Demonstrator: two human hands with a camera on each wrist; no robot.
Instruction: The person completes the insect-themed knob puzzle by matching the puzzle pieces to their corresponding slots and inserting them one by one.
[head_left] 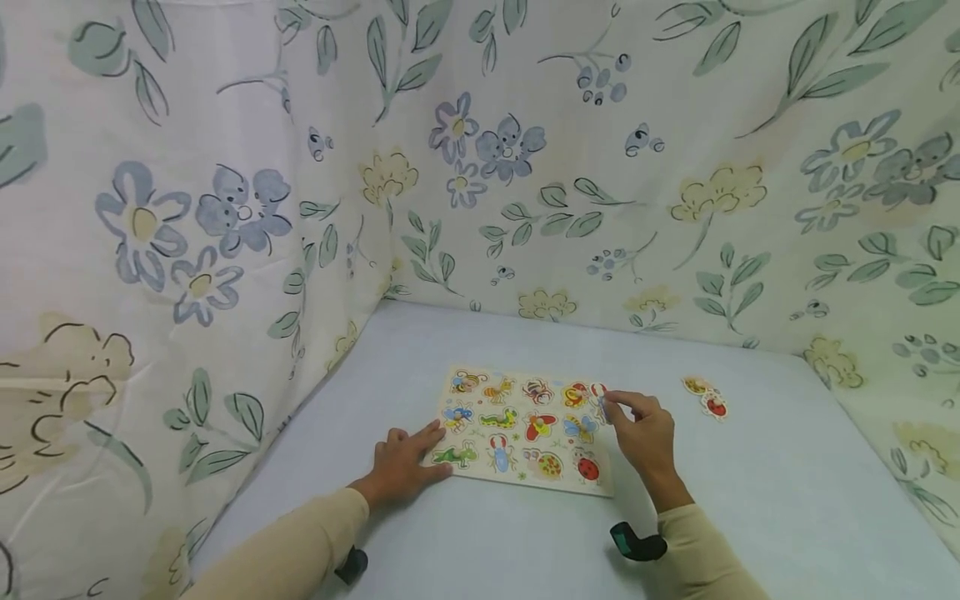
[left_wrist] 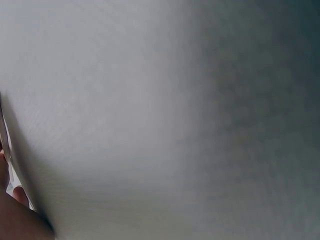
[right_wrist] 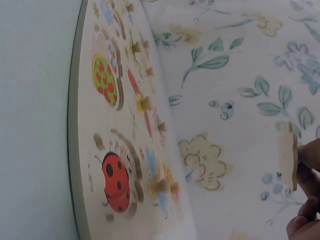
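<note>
A wooden insect peg puzzle board (head_left: 480,477) lies on the table, with several knobbed insect pieces sitting in its upper rows. My left hand (head_left: 405,467) rests at its left edge, forefinger and thumb spread along the lower left corner. At the upper right of the board, my right hand (head_left: 647,433) pinches a beetle puzzle piece (head_left: 598,390) with red pincers and a blue body. The right wrist view shows that piece (right_wrist: 287,157) edge-on, raised off the board. Flat pictures without knobs show in the bottom row, among them a red ladybug (right_wrist: 116,182) and a green spotted insect (right_wrist: 105,80).
To the right of the board, two loose pieces lie together on the table: a spotted one (head_left: 696,384) and a red ladybug piece (head_left: 716,406). Floral cloth (head_left: 555,250) hangs behind and at the left. The left wrist view is mostly blurred pale surface.
</note>
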